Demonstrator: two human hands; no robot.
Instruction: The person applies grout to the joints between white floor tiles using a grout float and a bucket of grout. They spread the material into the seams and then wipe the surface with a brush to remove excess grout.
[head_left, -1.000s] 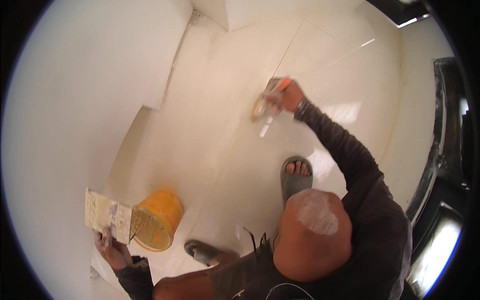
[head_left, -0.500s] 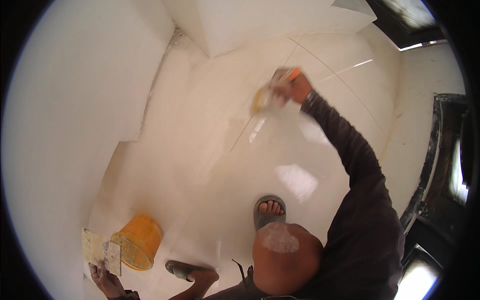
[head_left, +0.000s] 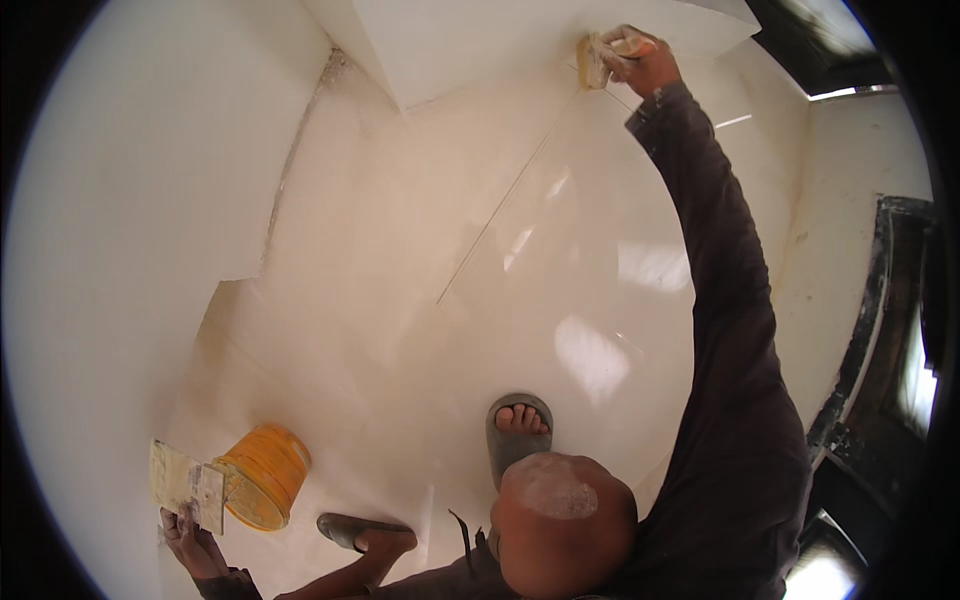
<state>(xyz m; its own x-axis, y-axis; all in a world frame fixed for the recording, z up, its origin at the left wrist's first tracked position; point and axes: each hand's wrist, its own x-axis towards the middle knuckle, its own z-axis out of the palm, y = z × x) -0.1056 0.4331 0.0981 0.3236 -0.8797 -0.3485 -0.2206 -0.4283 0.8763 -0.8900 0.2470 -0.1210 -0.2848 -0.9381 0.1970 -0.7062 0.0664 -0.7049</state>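
Far ahead, at the upper right, my right hand is closed round a hand tool with a yellow, pad-like edge and whitish smears. It is close to the end of a thin dark line on the glossy pale floor, near the foot of a white wall. Whether the tool touches the floor is hard to tell. At the lower left, my left hand grips the lower edge of a flat rectangular plate smeared with pale paste. The plate is beside the mouth of a yellow bucket.
White walls stand at the left and ahead, with a rough joint along the left wall's foot. My sandalled feet and a bent, white-dusted knee fill the lower middle. A dark frame borders the right.
My right hand has moved away from me, up and slightly right, with the tool, uncovering more of the thin line. My left hand still holds the plate near the bucket.
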